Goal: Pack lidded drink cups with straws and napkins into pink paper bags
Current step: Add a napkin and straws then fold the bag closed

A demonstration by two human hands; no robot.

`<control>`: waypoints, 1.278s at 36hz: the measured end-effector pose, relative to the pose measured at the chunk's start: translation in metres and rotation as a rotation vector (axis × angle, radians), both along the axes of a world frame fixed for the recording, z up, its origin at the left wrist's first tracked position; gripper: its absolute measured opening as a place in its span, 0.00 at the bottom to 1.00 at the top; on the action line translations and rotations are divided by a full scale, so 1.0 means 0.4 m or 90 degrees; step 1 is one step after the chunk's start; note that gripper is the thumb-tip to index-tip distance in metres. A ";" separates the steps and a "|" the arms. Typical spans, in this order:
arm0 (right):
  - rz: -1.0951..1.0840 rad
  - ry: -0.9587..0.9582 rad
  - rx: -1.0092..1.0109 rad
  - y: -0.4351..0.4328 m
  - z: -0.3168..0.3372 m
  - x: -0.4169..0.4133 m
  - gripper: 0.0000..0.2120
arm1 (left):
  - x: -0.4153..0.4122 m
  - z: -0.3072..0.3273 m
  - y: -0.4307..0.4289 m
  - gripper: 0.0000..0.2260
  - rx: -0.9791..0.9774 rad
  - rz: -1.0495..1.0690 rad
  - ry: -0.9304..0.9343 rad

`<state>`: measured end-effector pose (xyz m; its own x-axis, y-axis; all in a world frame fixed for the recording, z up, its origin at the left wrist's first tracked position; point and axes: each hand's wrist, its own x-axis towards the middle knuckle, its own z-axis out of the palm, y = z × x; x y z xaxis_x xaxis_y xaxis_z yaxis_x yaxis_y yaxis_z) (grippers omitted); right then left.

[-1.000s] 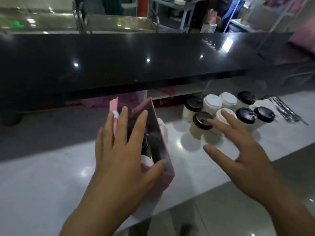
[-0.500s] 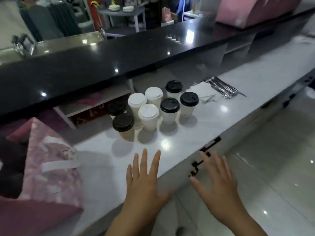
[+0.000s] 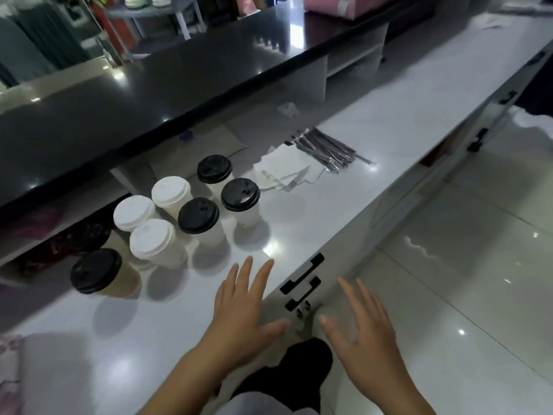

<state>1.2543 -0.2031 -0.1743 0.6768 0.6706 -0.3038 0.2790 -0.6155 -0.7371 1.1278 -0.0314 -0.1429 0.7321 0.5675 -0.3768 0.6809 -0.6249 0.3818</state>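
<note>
Several lidded paper cups stand grouped on the white counter (image 3: 374, 139): some with white lids (image 3: 152, 239) and some with black lids (image 3: 240, 194), plus a tan cup with a black lid (image 3: 95, 274) nearest the left. White napkins (image 3: 284, 170) lie beyond them, with wrapped straws (image 3: 327, 149) beside those. A pink paper bag (image 3: 9, 366) shows only as an edge at the lower left. My left hand (image 3: 242, 313) hovers flat over the counter's front edge, fingers spread, holding nothing. My right hand (image 3: 363, 333) is spread in front of the counter, also holding nothing.
A glossy black upper counter (image 3: 179, 73) overhangs the back of the white one. Black drawer handles (image 3: 302, 280) sit on the counter front below my hands. More pink bags (image 3: 338, 6) rest on the black counter at the far right. Glossy tiled floor lies to the right.
My left hand let go of the pink bag, which slid out to the left edge of view. The view swung right, and both open hands now hover near the counter's front edge.
</note>
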 end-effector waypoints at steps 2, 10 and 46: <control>0.000 -0.016 -0.023 0.010 -0.018 0.086 0.35 | 0.095 -0.016 0.031 0.43 -0.021 -0.004 -0.023; -0.002 -0.056 -0.100 0.123 0.017 0.492 0.30 | 0.518 -0.094 0.252 0.39 -0.037 0.042 -0.111; 0.566 0.087 -0.013 0.635 -0.029 1.314 0.24 | 0.921 -0.061 0.427 0.05 0.092 0.627 -0.097</control>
<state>1.7799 0.0507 -0.1859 -0.1317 0.9233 -0.3608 0.5695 -0.2274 -0.7899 1.4960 0.1394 -0.1674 -0.0532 0.9788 -0.1979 0.8695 0.1429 0.4728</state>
